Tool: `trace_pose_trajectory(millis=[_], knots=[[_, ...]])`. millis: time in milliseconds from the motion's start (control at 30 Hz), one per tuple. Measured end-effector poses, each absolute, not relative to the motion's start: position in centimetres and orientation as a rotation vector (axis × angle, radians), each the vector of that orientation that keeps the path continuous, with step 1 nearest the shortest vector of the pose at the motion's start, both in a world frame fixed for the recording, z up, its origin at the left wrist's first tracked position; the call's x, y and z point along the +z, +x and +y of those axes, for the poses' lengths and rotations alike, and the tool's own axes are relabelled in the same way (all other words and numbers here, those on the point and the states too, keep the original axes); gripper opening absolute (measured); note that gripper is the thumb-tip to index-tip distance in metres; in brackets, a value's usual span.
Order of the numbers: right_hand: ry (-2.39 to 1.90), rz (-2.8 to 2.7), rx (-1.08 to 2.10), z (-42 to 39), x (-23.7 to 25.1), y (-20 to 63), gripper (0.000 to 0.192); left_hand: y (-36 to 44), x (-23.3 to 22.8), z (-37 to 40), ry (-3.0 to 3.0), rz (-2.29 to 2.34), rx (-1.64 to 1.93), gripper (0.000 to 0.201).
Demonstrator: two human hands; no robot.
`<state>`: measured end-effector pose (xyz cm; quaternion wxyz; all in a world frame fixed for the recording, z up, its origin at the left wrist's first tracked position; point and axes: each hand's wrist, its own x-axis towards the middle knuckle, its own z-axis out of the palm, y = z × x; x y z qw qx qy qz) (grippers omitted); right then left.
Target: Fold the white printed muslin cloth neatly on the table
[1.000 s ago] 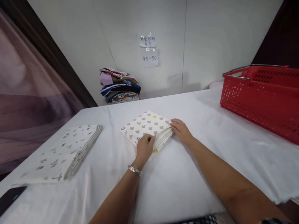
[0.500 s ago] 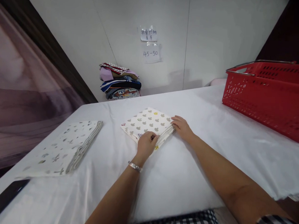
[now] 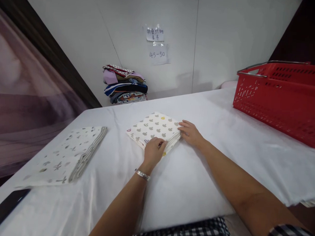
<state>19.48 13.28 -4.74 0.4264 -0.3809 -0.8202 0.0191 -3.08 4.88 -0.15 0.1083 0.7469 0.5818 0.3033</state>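
Barely shifted, the left hand point(image 3: 153, 151) and right hand point(image 3: 190, 133) seemingly pinch the folded white cloth point(image 3: 154, 129), grey-printed, at its edge.

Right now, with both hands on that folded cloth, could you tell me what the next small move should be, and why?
Probably lift it with both hands. The left hand pinches the near corner of the folded cloth and the right hand holds its right corner, so the layered edges are held together; it looks fully folded, like the other folded cloth at left.
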Motion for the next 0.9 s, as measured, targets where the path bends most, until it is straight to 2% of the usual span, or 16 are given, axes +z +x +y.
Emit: trace_pose_trajectory(millis=[233,900], knots=[[-0.972,-2.088,0.05,13.19,-4.36,19.41,0.022,-3.05,-0.13,4.89,2.255,1.734,0.857,0.03],[-0.999,-2.139,0.079,13.02,-4.11,19.47,0.022,-2.84,-0.04,4.4,2.511,1.811,0.672,0.029]])
